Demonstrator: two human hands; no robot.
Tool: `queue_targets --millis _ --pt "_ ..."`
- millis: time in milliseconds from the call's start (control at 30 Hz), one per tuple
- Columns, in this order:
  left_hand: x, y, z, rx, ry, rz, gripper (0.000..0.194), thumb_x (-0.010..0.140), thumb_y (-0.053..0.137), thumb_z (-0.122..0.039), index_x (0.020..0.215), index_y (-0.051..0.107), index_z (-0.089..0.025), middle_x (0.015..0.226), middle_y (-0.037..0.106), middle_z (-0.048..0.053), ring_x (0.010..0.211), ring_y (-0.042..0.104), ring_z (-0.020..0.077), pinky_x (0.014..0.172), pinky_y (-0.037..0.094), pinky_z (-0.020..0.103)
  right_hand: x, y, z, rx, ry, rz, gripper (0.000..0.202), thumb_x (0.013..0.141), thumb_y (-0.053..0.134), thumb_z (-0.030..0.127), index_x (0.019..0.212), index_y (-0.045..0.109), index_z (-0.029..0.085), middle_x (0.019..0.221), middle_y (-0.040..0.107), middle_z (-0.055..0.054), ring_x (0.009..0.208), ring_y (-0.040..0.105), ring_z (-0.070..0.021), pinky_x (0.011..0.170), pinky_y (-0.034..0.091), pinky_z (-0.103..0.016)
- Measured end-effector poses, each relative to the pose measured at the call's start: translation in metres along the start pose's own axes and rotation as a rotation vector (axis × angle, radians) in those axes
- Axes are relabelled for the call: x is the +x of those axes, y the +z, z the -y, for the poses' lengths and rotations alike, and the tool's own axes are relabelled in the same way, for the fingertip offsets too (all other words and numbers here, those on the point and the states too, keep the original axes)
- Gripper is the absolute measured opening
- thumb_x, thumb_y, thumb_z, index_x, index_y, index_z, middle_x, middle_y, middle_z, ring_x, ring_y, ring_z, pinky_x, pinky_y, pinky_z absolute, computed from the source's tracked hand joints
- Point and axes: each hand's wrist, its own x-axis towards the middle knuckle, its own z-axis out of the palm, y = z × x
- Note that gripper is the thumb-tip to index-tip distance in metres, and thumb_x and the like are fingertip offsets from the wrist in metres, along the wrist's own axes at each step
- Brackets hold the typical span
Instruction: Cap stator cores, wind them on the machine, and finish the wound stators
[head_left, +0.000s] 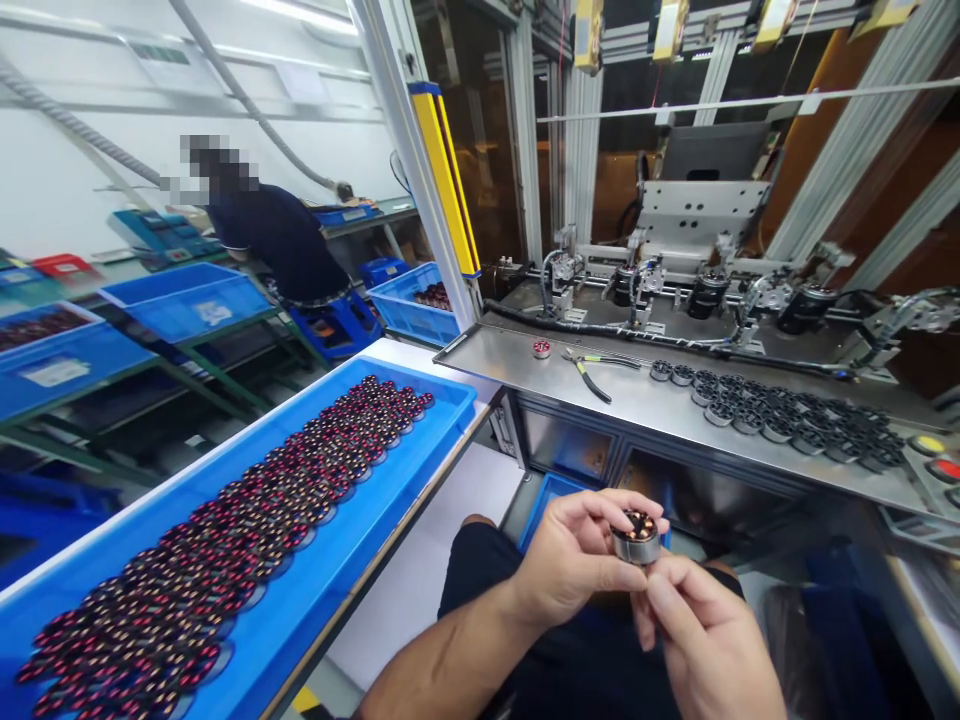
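Observation:
A round motor stator (636, 545) with a silver rim and copper windings is held over my lap. The thumb and fingers of my left hand (570, 562) are closed around it from the left. Just below its right side, my right hand (709, 635) is closed in a pinch against the stator's lower edge; whatever sits between those fingertips is too small to make out. On the metal ledge ahead lie a single red-wound stator (541, 349), a pair of cutting pliers (589, 378) and another slim tool with yellow-green grips (611, 361).
Many red and copper wound stators (285, 490) fill a long blue tray (405, 500) at my left. Dark unwound cores (780, 410) stand in rows on the metal ledge (510, 365), before a winding machine (705, 240). A co-worker (277, 240) sits bent over another bench, near blue bins (187, 300).

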Motion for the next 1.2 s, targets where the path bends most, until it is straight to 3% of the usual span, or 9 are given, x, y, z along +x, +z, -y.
queue_targets --millis 100,300,467,533,600,700,800,1067,1200 --pt "0.000 -0.001 -0.001 -0.013 0.011 0.028 0.038 0.052 0.094 -0.010 0.077 0.067 -0.016 0.101 0.074 0.006 0.095 0.072 0.0207 0.084 0.056 0.033 -0.002 0.001 0.001 0.183 0.182 -0.020 0.036 0.087 0.069 0.047 0.067 0.063 0.017 0.060 0.055 0.000 0.060 0.049 -0.0116 0.059 0.043 -0.022" --pt "0.000 -0.003 -0.001 0.077 0.056 0.102 0.034 0.053 0.092 -0.005 0.078 0.072 -0.017 0.105 0.074 0.008 0.089 0.072 0.0188 0.074 0.057 0.027 0.003 -0.005 0.001 0.489 0.187 0.145 0.045 0.094 0.049 0.057 0.090 0.077 0.022 0.083 0.067 -0.008 0.081 0.061 -0.0221 0.081 0.052 -0.037" --pt "-0.002 -0.007 -0.003 0.384 0.226 0.230 0.031 0.060 0.091 -0.013 0.085 0.075 -0.020 0.108 0.075 0.011 0.114 0.065 0.0264 0.105 0.045 0.044 0.009 -0.002 0.001 0.573 0.200 0.277 0.030 0.094 0.055 0.048 0.108 0.076 0.031 0.090 0.071 -0.005 0.082 0.064 -0.0210 0.078 0.055 -0.036" --pt "-0.005 -0.009 -0.009 0.540 0.339 0.194 0.061 0.053 0.096 -0.022 0.109 0.072 -0.025 0.128 0.066 0.011 0.130 0.054 0.0300 0.115 0.033 0.047 0.010 -0.005 0.001 0.476 0.132 0.270 0.031 0.092 0.059 0.050 0.108 0.074 0.030 0.093 0.070 -0.006 0.084 0.064 -0.0202 0.076 0.056 -0.033" --pt "-0.008 -0.009 -0.017 0.698 0.407 0.080 0.088 0.043 0.099 -0.031 0.123 0.065 -0.027 0.137 0.058 0.012 0.132 0.049 0.0308 0.115 0.033 0.044 0.010 -0.013 0.000 0.233 -0.043 0.168 0.028 0.088 0.067 0.046 0.109 0.072 0.029 0.098 0.067 -0.005 0.088 0.064 -0.0192 0.077 0.056 -0.029" --pt "-0.014 -0.003 -0.028 0.879 0.300 0.078 0.068 0.052 0.095 -0.039 0.113 0.071 -0.020 0.109 0.070 0.010 0.103 0.064 0.0242 0.096 0.048 0.034 0.011 -0.028 -0.005 -0.241 -0.449 0.010 0.036 0.082 0.076 0.020 0.116 0.066 0.027 0.108 0.062 -0.006 0.100 0.061 -0.0186 0.084 0.053 -0.026" --pt "-0.017 0.005 -0.031 0.902 0.168 0.149 0.051 0.065 0.088 -0.039 0.108 0.074 -0.015 0.090 0.074 0.008 0.081 0.066 0.0185 0.080 0.052 0.028 0.012 -0.037 -0.006 -0.533 -0.689 0.047 0.045 0.082 0.070 0.007 0.124 0.059 0.021 0.110 0.060 -0.009 0.104 0.058 -0.0197 0.090 0.050 -0.029" --pt "-0.015 0.002 -0.022 0.980 0.395 0.102 0.049 0.060 0.091 -0.035 0.101 0.075 -0.013 0.093 0.078 0.012 0.086 0.070 0.0218 0.084 0.052 0.032 0.006 -0.033 0.015 -0.436 -0.594 0.101 0.020 0.089 0.064 0.018 0.108 0.059 0.020 0.103 0.056 -0.010 0.098 0.058 -0.0208 0.076 0.055 -0.029" --pt "-0.015 0.000 -0.023 0.986 0.443 0.112 0.050 0.056 0.093 -0.031 0.100 0.075 -0.013 0.093 0.078 0.013 0.087 0.071 0.0227 0.083 0.054 0.032 0.010 -0.031 0.024 -0.424 -0.597 0.151 0.014 0.088 0.060 0.007 0.091 0.060 0.021 0.083 0.058 -0.003 0.080 0.059 -0.0153 0.068 0.053 -0.025"
